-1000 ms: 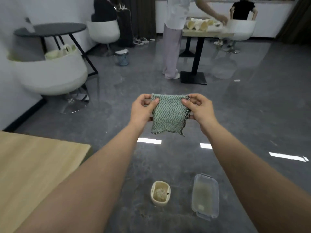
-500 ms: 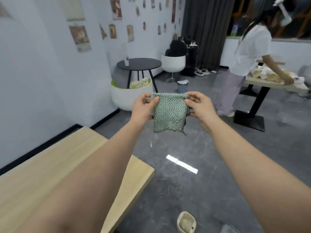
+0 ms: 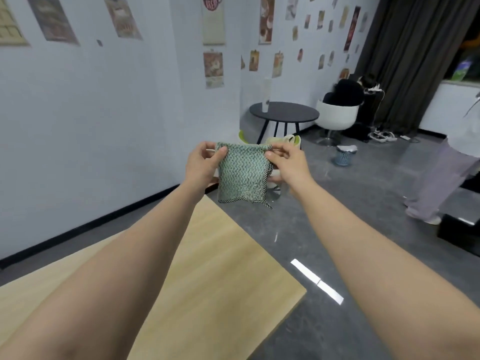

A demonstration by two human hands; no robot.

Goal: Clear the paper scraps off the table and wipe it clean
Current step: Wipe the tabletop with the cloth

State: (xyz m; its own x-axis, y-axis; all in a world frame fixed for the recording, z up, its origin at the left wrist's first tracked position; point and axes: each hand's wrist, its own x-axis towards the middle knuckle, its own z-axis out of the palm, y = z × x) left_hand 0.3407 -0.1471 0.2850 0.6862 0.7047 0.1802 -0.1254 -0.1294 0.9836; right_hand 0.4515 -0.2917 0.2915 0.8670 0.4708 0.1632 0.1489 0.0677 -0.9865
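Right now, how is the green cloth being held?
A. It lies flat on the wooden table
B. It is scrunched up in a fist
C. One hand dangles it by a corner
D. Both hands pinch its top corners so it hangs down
D: the left hand and the right hand each pinch a top corner of the green cloth, which hangs open in the air beyond the wooden table.

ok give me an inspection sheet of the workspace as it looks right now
surface: light wooden table, visible part bare, no paper scraps seen on it
job's things: green knitted cloth held up in the air above the table's far corner, hanging flat
clutter: nothing seen on the table
hands: left hand pinches the cloth's top left corner; right hand pinches the top right corner
cables: white cables on the floor by the curtain
surroundings: round black table, white chair, small blue bin, posters on the wall, another person standing at the right edge
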